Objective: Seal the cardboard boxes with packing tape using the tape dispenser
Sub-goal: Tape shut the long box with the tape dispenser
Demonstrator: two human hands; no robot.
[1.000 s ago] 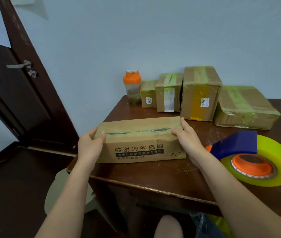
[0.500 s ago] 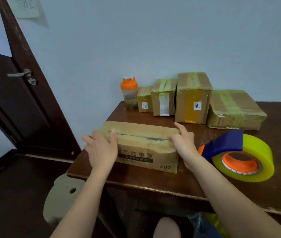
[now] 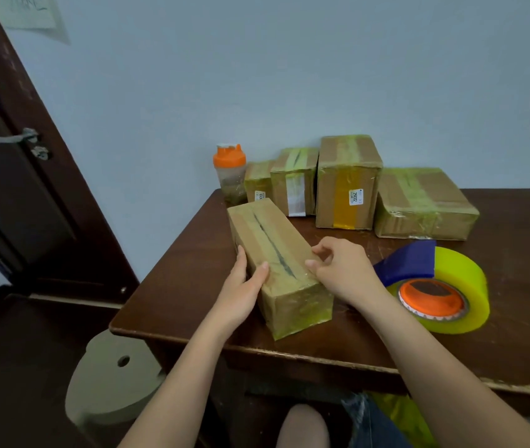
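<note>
Five Boxes on the Table, One in Two Hands

Five cardboard boxes sit on the brown table (image 3: 516, 318). Four of them (image 3: 347, 182) stand in a row at the back, far from the tape dispenser (image 3: 435, 289), and they already wear green tape. One of them has a white sticker with small print. It seems to say "25002", but it is too small to be sure.

The long box (image 3: 276, 253) lies just left of the tape dispenser, close to the table's front edge. It looks light, stiff and hollow, with flat sides. Shiny tape on its near end may be a bit slippery. A dark seam runs down its top. Holding it by its two long sides looks best.

The tape dispenser is a big yellow roll with a blue cover and orange middle. No hand holds it.

The left hand (image 3: 241, 292) holds the long box's left side, thumb on top. The right hand (image 3: 341, 273) touches the box's right top edge with bent fingers, perhaps pinching at the tape.
</note>
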